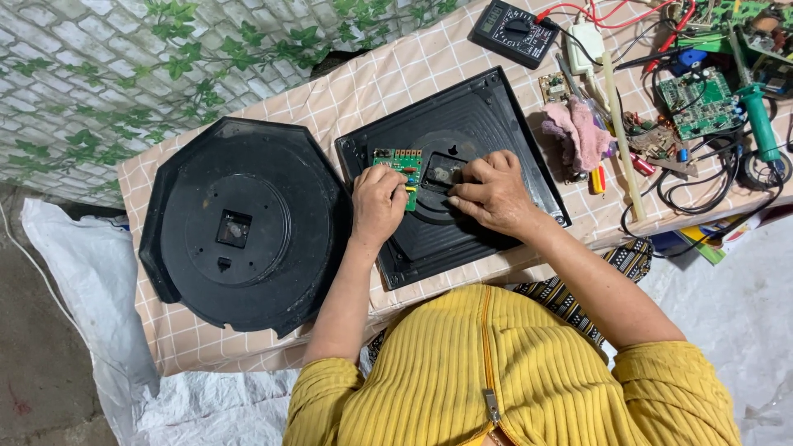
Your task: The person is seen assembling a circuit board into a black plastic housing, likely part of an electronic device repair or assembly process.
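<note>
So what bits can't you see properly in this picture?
- Head view: the opening in the square black panel is mostly hidden under the right hand.
- The small green circuit board is partly covered by the left hand; its parts are too small to tell.
- The circuit boards at top right are cut off by the edge.

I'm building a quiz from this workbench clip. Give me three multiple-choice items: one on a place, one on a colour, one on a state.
1. Where does the small circuit board lie?
A. on the square black panel
B. on the octagonal panel
C. on the floor

2. What colour is the rag?
A. blue
B. pink
C. white

3. What is the left hand doing?
A. resting in the lap
B. lifting the multimeter
C. pressing on the circuit board

Answers: 1 A, it sits on the square black panel. 2 B, the cloth beside the panel is pink. 3 C, its fingers rest on the board's edge, while the right hand works at the centre opening.
</note>
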